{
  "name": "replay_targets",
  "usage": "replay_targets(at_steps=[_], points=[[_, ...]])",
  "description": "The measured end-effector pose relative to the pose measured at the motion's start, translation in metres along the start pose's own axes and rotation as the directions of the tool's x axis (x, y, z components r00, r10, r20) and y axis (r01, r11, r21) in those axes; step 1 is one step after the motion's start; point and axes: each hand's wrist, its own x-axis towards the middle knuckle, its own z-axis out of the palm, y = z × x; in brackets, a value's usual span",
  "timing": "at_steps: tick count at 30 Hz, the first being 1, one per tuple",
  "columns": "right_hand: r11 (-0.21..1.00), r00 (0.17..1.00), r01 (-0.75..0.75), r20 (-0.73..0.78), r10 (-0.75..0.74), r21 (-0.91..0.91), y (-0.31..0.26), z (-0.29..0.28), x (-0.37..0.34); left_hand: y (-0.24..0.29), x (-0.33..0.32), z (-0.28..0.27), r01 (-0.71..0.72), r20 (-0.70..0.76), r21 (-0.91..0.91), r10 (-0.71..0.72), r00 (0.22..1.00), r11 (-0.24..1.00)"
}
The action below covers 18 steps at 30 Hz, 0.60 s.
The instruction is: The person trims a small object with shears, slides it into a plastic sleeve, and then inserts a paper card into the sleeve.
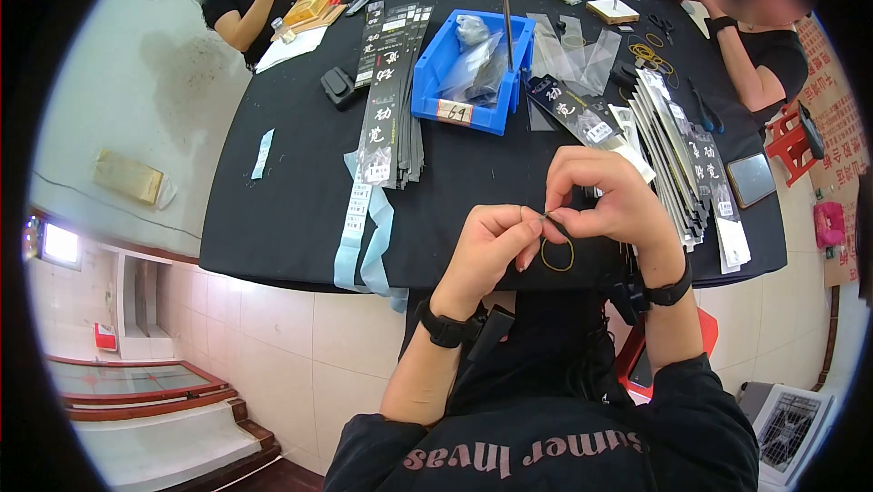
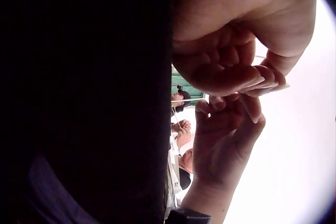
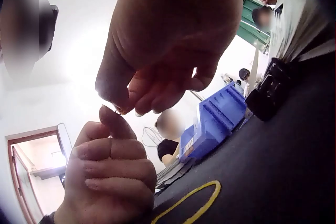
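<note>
Left hand (image 1: 497, 242) and right hand (image 1: 607, 196) pinch a tiny dark piece (image 1: 545, 216); the left wrist view alone hides the yellow band (image 3: 216, 186).

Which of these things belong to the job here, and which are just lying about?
Apparently in the job:
left hand
right hand
tiny item pinched between their fingertips, too small to identify
yellow band near the hands, perhaps

Apparently just lying about:
smartphone
scissors
small light-blue strip
</note>
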Motion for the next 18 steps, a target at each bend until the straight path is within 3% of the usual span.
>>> replay_targets(at_steps=[10, 12, 18], points=[[0.999, 0.999, -0.033, -0.005, 0.033, 0.029, -0.0009, -0.0010, -0.0001, 0.0021, -0.0009, 0.0006, 0.002, 0.014, 0.003, -0.002, 1.000, 1.000], [0.998, 0.998, 0.042, -0.048, -0.045, -0.045, 0.0002, -0.0016, -0.0002, 0.0017, -0.0007, 0.0008, -0.016, 0.006, 0.020, 0.016, 1.000, 1.000], [0.998, 0.998, 0.025, -0.048, -0.028, -0.056, 0.0001, -0.0039, -0.0009, -0.0003, 0.0004, -0.0007, -0.084, -0.035, 0.041, 0.086, 0.996, 0.996]])
